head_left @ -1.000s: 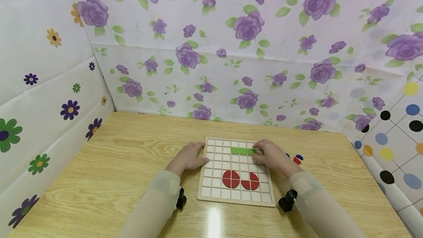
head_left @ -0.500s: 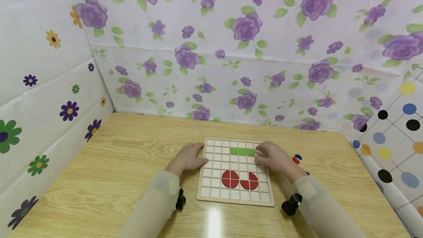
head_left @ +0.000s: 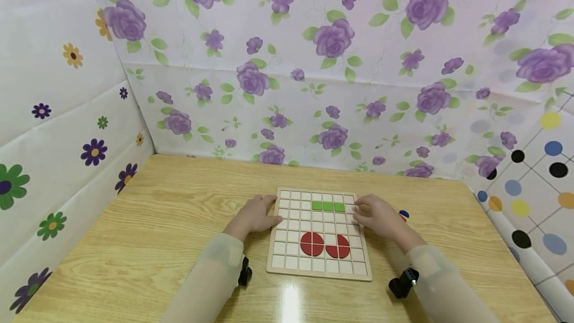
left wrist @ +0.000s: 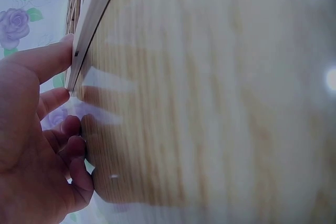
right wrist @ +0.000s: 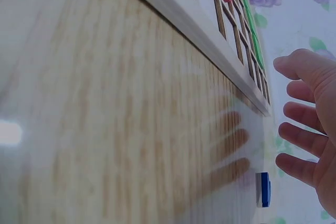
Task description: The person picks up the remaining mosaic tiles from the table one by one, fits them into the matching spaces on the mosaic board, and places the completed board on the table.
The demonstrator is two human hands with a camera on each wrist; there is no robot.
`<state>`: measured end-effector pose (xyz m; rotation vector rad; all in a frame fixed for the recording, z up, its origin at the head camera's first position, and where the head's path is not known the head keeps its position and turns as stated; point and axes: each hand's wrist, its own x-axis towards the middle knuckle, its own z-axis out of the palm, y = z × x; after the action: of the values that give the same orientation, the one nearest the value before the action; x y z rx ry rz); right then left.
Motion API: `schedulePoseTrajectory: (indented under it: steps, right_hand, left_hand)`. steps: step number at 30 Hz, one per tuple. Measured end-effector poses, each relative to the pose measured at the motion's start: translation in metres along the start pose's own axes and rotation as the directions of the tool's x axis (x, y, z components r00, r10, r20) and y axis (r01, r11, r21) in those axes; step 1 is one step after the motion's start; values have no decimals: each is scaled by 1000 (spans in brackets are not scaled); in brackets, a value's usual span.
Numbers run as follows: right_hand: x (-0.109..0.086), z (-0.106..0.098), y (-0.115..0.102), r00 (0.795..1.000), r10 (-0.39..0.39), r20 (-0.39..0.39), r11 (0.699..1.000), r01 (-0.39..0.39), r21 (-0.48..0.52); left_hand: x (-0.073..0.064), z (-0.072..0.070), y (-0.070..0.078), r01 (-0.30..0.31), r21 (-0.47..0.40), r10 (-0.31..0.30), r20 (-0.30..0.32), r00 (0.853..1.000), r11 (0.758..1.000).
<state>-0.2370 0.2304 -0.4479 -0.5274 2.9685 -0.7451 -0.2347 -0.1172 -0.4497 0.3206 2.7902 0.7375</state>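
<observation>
A wooden grid board (head_left: 292, 272) with white squares lies flat on the table. In its far rows three green squares (head_left: 328, 206) sit side by side. Nearer are a full red circle of quarter pieces (head_left: 312, 244) and a second red circle (head_left: 338, 249) without its upper left quarter. My left hand (head_left: 254, 214) rests at the board's left edge; in the left wrist view its thumb (left wrist: 50, 60) and forefinger touch the side, the other fingers bent. At the right edge my right hand (head_left: 378, 216) holds nothing, fingers spread and slightly bent in the right wrist view.
A small blue and red piece (head_left: 404, 214) lies on the table (head_left: 193, 188) behind the right hand, partly hidden by it. A flowered cloth (head_left: 287, 108) stands along the table's back edge. Black cameras (head_left: 403, 283) are strapped to both wrists.
My right hand has drawn back to the right from the green squares, uncovering the rightmost one. The left hand has stayed at the board's left edge.
</observation>
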Motion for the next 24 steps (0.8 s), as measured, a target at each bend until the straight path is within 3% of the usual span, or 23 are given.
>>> schedulePoseTrajectory:
  steps: [24]
  right_hand:
    - [-18, -7, 15, 999, 33, -29, 999, -32, 33]
  left_hand:
    - [0, 1, 1, 4, 5, -4, -5, 1000, 1000]
